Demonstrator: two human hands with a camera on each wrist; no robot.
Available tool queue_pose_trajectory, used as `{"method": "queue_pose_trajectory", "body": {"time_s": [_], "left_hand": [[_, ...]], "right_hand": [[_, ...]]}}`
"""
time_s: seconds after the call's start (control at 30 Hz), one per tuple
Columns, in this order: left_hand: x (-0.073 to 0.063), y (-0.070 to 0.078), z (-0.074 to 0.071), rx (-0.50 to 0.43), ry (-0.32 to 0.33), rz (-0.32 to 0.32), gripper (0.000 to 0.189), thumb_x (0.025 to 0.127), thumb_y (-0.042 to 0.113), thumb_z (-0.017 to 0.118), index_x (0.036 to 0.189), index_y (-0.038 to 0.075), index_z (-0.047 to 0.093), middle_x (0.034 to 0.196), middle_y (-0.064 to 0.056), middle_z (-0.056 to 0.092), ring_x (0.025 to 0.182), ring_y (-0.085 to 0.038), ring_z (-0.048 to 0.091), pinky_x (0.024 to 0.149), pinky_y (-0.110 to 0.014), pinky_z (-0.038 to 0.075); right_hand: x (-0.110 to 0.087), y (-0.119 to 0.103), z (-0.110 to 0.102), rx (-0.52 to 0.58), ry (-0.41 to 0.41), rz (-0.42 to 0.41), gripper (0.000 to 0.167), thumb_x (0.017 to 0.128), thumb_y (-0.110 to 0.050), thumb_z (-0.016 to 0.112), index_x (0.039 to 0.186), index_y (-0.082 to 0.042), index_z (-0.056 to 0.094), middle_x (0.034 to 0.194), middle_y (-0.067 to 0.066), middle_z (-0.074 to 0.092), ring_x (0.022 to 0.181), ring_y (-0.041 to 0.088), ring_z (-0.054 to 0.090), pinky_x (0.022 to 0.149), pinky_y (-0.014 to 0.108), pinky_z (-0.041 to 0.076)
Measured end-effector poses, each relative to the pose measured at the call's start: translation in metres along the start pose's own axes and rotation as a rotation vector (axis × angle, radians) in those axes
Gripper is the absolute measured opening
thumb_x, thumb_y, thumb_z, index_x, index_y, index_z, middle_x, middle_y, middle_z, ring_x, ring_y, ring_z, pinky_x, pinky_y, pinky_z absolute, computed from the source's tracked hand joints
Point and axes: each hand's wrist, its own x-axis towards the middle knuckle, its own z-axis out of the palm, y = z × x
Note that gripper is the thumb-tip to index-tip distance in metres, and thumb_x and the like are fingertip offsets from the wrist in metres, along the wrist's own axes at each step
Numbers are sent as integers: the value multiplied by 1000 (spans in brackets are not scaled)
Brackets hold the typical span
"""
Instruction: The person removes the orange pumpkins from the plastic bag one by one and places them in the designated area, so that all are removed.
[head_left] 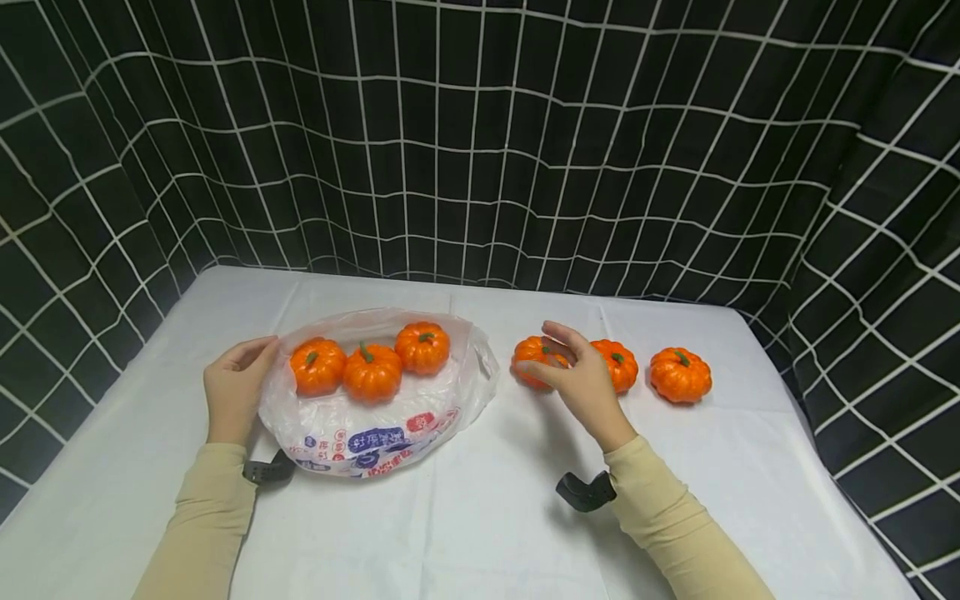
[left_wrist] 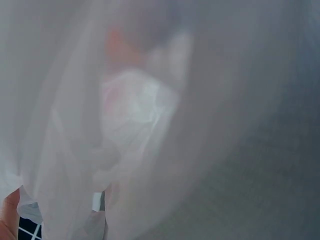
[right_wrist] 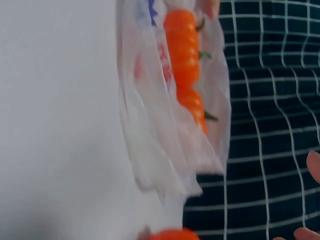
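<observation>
My left hand (head_left: 234,390) pinches the left rim of a thin white plastic bag (head_left: 315,423) with red and blue print. Inside the bag's wide mouth lie three small orange pumpkins, one at left (head_left: 318,368), one in the middle (head_left: 372,375) and one at right (head_left: 422,348). To the right of the bag, my right hand (head_left: 583,385) hovers with thumb and fingers spread around the nearest loose pumpkin (head_left: 528,352), partly covering it. Bag plastic (left_wrist: 135,105) fills most of the left wrist view.
Two more pumpkins sit to the right, one just behind my right hand (head_left: 619,368) and one farther out (head_left: 680,377). All rests on a white-covered table (head_left: 480,533). Black cloth with a white grid (head_left: 480,167) stands round the back and sides.
</observation>
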Motion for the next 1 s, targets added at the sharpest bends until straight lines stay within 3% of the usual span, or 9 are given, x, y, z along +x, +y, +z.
{"method": "queue_pose_trajectory", "body": {"time_s": [0.17,0.4,0.73,0.9,1.0], "left_hand": [[-1,-1,1,0,0,8,38,91,39,71,116,10,73,114,5,74,102,6,60,97,-16,52],[-2,1,1,-13,5,23,37,91,36,72,115,9,73,106,12,74,100,6,61,94,-13,51],[-1,0,1,-18,9,21,37,91,37,72,115,8,73,105,12,73,99,6,61,94,-13,52],[-2,0,1,7,10,19,38,92,39,71,116,9,73,112,4,74,101,6,60,98,-17,52],[-2,0,1,3,10,21,38,92,38,71,115,9,73,111,6,74,101,6,60,97,-16,52]], "right_hand": [[5,-2,25,-14,-28,1,72,81,-19,83,144,-10,49,149,10,50,137,28,50,108,38,48],[11,-7,57,-27,-77,-67,71,81,-17,83,142,-2,50,148,14,51,138,31,49,114,40,42],[20,-14,98,-84,-129,-102,70,80,-12,81,143,-4,51,150,15,49,138,36,47,115,45,41],[29,-15,114,-164,-118,-149,70,79,-14,82,142,-8,52,150,15,49,138,39,46,114,52,41],[35,-12,122,-221,-92,-159,70,79,-14,83,142,-11,53,149,14,50,137,37,47,114,53,41]]}}
